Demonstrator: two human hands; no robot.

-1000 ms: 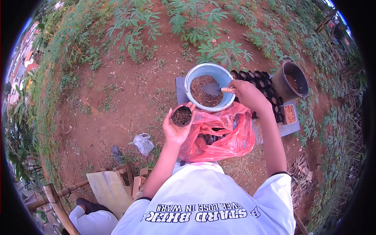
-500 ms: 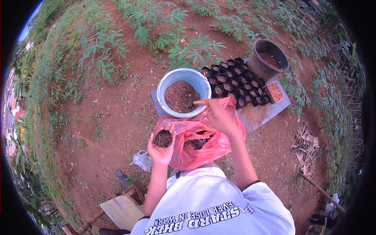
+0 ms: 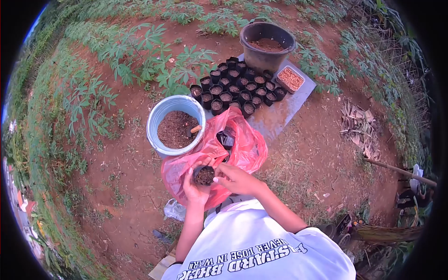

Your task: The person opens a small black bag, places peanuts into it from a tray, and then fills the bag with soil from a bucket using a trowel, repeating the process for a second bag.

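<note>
My left hand (image 3: 194, 189) cups a small black grow bag (image 3: 204, 175) filled with dark soil, held above a red plastic bag (image 3: 242, 144). My right hand (image 3: 235, 178) reaches across and touches the bag's rim with its fingertips. A blue bucket (image 3: 161, 114) of brown soil stands just beyond on the ground, with a small trowel (image 3: 193, 130) lying in it, orange handle up. Nobody holds the trowel.
Several filled black grow bags (image 3: 233, 88) stand in rows on a grey sheet (image 3: 280, 112). Behind them are a large black pot (image 3: 266, 44) of soil and a small tray of reddish grains (image 3: 290, 79). Cassava plants (image 3: 154, 56), bare red earth and dry leaves (image 3: 359, 128) surround the spot.
My right hand let go of the trowel, left it in the bucket and came back to the grow bag in my left hand. The view swung so the bucket and pots shifted left.
</note>
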